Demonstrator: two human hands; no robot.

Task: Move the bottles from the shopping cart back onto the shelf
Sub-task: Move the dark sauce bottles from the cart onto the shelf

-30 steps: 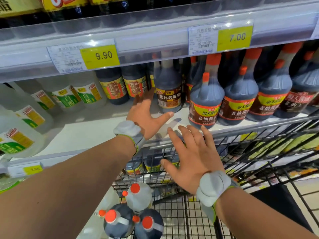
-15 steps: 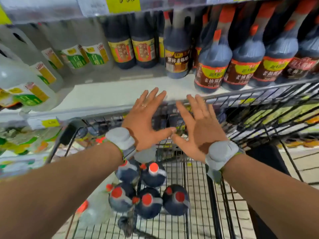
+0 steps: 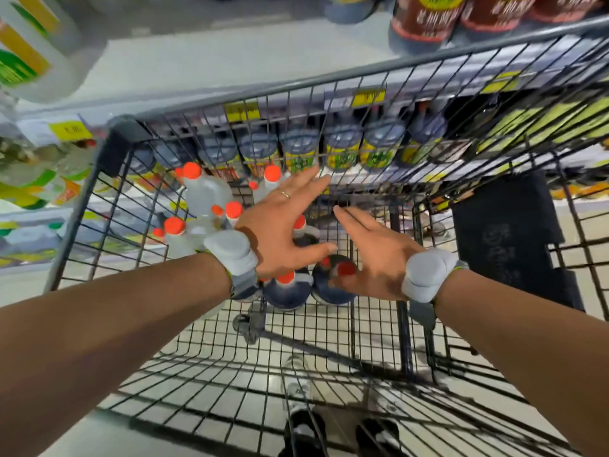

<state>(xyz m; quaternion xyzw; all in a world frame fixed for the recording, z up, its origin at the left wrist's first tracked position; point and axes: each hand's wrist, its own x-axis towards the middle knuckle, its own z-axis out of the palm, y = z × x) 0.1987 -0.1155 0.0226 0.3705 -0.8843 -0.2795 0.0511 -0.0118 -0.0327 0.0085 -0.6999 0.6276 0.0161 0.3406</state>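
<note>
Since the frame half a second earlier, both hands have been lowered from the shelf edge into the shopping cart [image 3: 99,179], and the view has been tipped down so that the shelf [image 3: 197,70] is now seen only along the top. The left hand [image 3: 280,229] is spread flat with fingers extended, nothing grasped, above the dark bottles [image 3: 286,291] standing on the cart floor. The right hand [image 3: 375,255] is likewise held open, palm turned inward, just beside the orange cap of the nearest dark bottle (contact cannot be judged through the blur). Clear bottles [image 3: 204,192] with orange caps are grouped in the cart's far left corner, behind the left wrist. A grey band [image 3: 230,252] is worn on each wrist. More dark bottles are seen on the shelf at upper right.
</note>
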